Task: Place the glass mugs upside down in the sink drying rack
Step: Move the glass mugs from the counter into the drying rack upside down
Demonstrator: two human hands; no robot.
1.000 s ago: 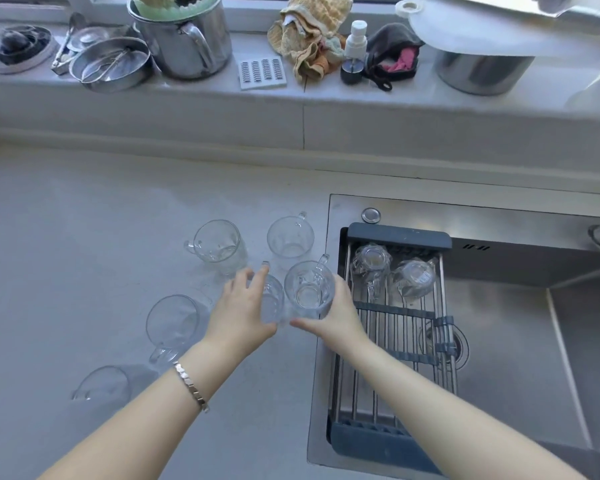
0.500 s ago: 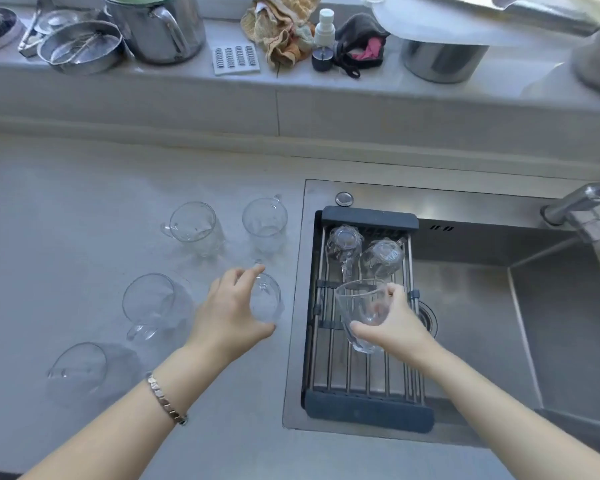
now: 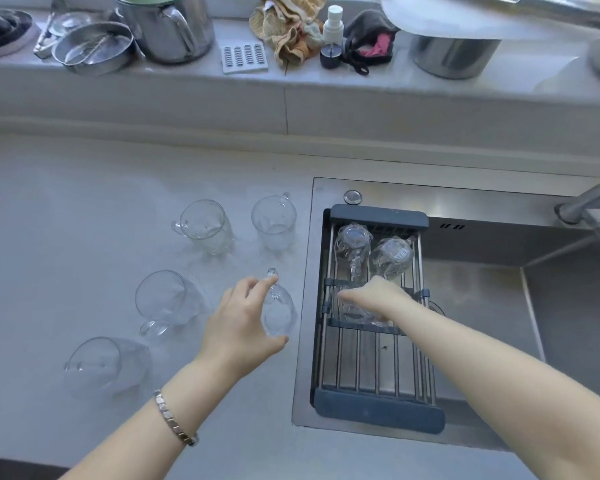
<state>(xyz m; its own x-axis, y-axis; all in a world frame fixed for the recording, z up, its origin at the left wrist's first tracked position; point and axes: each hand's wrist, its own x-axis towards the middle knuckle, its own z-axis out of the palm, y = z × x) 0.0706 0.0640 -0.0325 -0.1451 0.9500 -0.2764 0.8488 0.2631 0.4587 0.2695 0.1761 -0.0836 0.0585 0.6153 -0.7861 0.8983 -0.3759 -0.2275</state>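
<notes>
A pale grey kitchen surface [image 3: 84,209] fills the left and centre of the view, seen from above. To its right a stainless steel sink [image 3: 499,306] is set into it, with a tap [image 3: 593,206] at the far right edge. Across the sink's left part lies a drying rack [image 3: 374,372] of metal rods with dark end bars.

A raised ledge [image 3: 326,88] runs along the back, carrying a steel pot [image 3: 167,29], a shallow steel pan [image 3: 94,50], crumpled cloths [image 3: 288,29] and a small spray bottle [image 3: 331,36].

Two glass mugs [image 3: 352,244] [image 3: 392,256] stand upside down, side by side, at the rack's far end. Just nearer, the right hand [image 3: 378,296] reaches over the rack, its fingers wrapped around a third mug [image 3: 354,311] that is mouth down on the rods.

On the surface the left hand [image 3: 239,323] curls around a mug [image 3: 279,313] close to the sink's edge, thumb below and fingertips at the handle. A metal bracelet [image 3: 174,419] circles that wrist.

Four more mugs stand upright on the surface, apart from each other: two farther back [image 3: 203,225] [image 3: 274,221], one to the left of the hand [image 3: 163,299], and one nearest the viewer at lower left [image 3: 97,363].
</notes>
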